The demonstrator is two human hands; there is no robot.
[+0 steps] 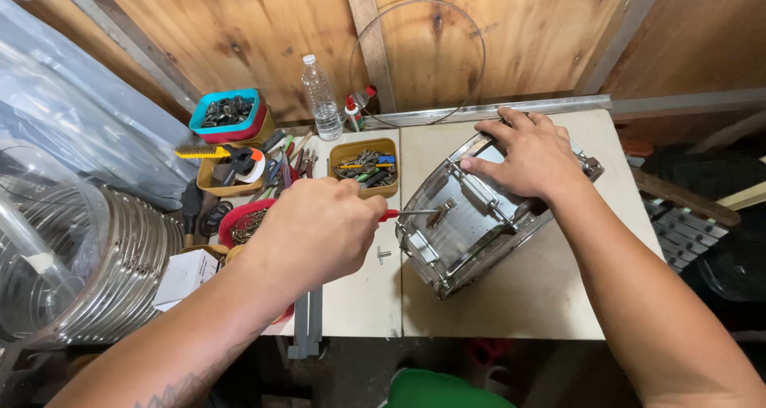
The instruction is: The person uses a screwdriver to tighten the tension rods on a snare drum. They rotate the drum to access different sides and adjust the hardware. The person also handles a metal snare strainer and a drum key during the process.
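Head view: chrome metal snare drum shell (479, 216) lying on its side on the pale surface (550, 296).
Left hand (315, 228), grip clamped on a red-handled screwdriver (399, 213), meets a lug; right hand (531, 157) presses flat—hold the tip square.

Left hand (315, 224) grips red-handled screwdriver (407, 213), tip against chrome drum shell (467, 224) lying on its side on white table (550, 296). Right hand (531, 154) presses on shell's upper rim.

bare forearms, no sleeves; dark tattoo near left elbow; green garment below.
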